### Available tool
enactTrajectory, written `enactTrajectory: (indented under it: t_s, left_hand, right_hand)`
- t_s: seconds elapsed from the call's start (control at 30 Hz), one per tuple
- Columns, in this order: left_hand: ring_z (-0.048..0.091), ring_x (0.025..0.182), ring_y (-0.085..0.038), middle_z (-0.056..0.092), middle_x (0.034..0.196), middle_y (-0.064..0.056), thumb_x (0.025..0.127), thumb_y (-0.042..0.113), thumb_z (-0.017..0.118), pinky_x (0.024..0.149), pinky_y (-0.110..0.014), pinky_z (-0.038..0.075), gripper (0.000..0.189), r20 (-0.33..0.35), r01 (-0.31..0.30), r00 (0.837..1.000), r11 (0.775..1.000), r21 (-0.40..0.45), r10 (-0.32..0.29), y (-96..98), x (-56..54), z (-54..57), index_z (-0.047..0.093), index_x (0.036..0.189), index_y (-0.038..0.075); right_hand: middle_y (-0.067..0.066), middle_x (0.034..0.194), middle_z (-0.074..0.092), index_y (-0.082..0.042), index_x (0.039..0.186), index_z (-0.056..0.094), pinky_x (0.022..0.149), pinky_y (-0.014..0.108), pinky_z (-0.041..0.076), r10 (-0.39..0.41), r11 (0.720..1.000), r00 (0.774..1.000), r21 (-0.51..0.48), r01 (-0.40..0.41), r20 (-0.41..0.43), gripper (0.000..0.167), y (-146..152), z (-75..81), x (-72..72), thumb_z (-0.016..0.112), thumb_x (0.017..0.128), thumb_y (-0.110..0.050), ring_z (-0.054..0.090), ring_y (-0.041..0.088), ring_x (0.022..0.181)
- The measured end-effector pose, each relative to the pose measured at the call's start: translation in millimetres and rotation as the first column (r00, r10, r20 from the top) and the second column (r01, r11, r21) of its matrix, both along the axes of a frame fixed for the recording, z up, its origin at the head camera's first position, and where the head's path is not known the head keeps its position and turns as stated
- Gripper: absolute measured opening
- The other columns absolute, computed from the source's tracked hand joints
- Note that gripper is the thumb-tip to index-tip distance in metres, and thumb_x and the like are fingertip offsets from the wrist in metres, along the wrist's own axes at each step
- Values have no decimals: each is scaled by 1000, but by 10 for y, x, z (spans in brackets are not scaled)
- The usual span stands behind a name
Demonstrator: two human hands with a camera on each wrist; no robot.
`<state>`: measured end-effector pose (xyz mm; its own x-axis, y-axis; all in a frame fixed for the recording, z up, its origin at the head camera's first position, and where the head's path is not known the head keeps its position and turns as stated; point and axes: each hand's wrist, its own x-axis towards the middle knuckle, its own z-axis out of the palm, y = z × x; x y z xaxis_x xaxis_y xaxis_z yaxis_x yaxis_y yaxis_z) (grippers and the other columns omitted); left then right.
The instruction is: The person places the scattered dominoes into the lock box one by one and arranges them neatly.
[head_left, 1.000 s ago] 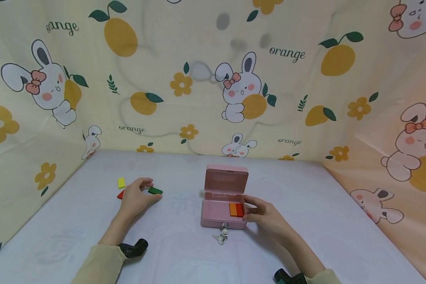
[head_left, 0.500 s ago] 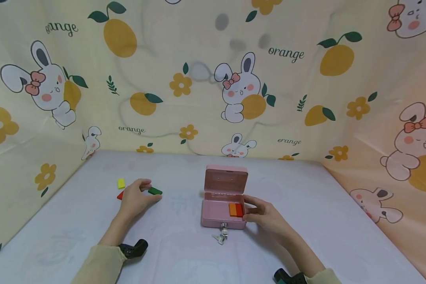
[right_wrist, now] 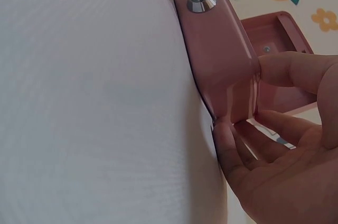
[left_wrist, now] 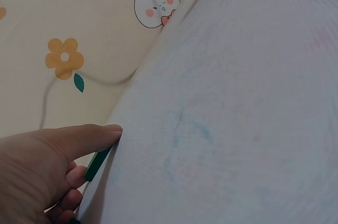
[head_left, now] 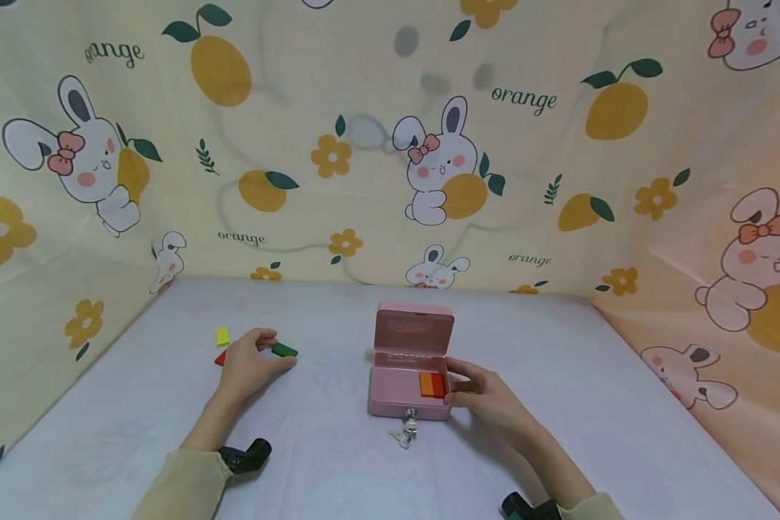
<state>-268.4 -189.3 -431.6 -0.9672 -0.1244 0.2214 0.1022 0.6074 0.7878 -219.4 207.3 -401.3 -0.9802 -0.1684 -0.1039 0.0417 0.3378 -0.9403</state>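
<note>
On the table at left, my left hand (head_left: 250,361) has its thumb and fingertips at the two ends of a small green block (head_left: 284,349). The left wrist view shows that green block (left_wrist: 96,165) between thumb and index fingertip. My right hand (head_left: 487,393) grips the right side of a pink cash box (head_left: 390,404), whose lid (head_left: 414,332) stands up. In the right wrist view, curled fingers (right_wrist: 285,69) sit around the box's corner. An orange block (head_left: 425,384) and a red block (head_left: 438,384) lie side by side inside the box's right part.
A yellow block (head_left: 222,336) lies beyond my left hand, and a red block (head_left: 220,357) is partly hidden by it. Keys (head_left: 403,437) hang from the lock (head_left: 411,414) on the box's front. A printed cloth (head_left: 364,180) rises behind the white table (head_left: 338,462).
</note>
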Motion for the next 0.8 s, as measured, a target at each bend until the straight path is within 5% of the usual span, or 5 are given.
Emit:
enactTrajectory:
  t_s: [0.47,0.8]
  left_hand:
    - [57,110,-34,64,116,-21,78,19,84,97,-49,43,60,-27,11,1000,1000,-4,-11,-1,33,14,57,125,-6]
    - [57,107,-30,62,118,-17,80,15,83,90,-43,45,55,-116,-2,993,996,95,13,-2,65,-6,58,125,-3]
  right_hand:
    - [9,147,46,-15,145,49,103,59,36,32,999,999,-11,-32,-6,61,13,9,3,70,89,-8,54,31,122]
    - [9,146,47,-16,145,50,103,60,36,23,1000,1000,-6,-23,-4,60,6,25,16,70,89,-7,55,29,120]
